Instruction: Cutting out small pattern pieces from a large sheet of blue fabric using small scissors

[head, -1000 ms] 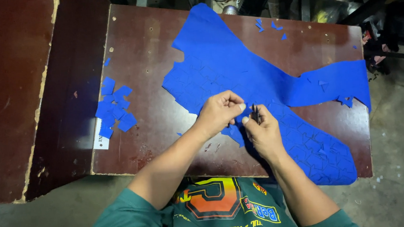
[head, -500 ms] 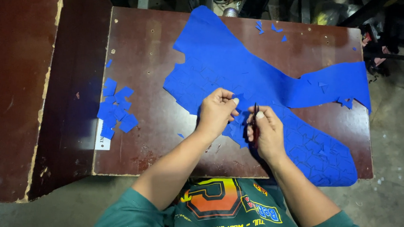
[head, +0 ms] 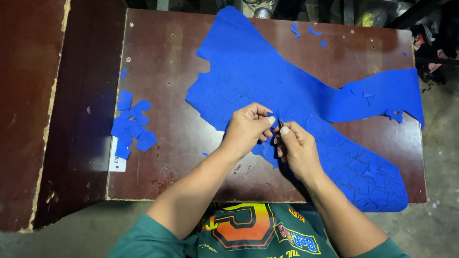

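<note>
A person in a green printed shirt bends over a dark brown table (head: pixel 179 163), both hands meeting at the near edge of a large blue sheet (head: pixel 268 74); the left hand (head: pixel 246 129) is curled, thumb and fingertips pinched on a small flap of the sheet at its cut edge; the right hand (head: pixel 297 150) is closed round a thin dark tool (head: pixel 280 123), only its tip showing between thumb and forefinger, so its kind cannot be told; the tip meets the sheet right beside the left fingertips, the two hands touching or nearly so.

The sheet is matte, flat and limp, an irregular shape with jagged, notched edges; it spreads from the far side of the table, narrows past the hands, and sends one arm to the right edge and another to the near right corner; faint dark lines mark out small angular shapes across its surface, densest right of the hands.

Left of the sheet, near the table's left edge, lies a loose heap of cut pieces (head: pixel 131 126), blue, flat and angular, overlapping one another and partly covering a white label (head: pixel 117 162); a few tiny scraps (head: pixel 308 31) sit beyond the sheet at the far edge; the table top is glossy, scuffed and pitted, its edges chipped.
</note>
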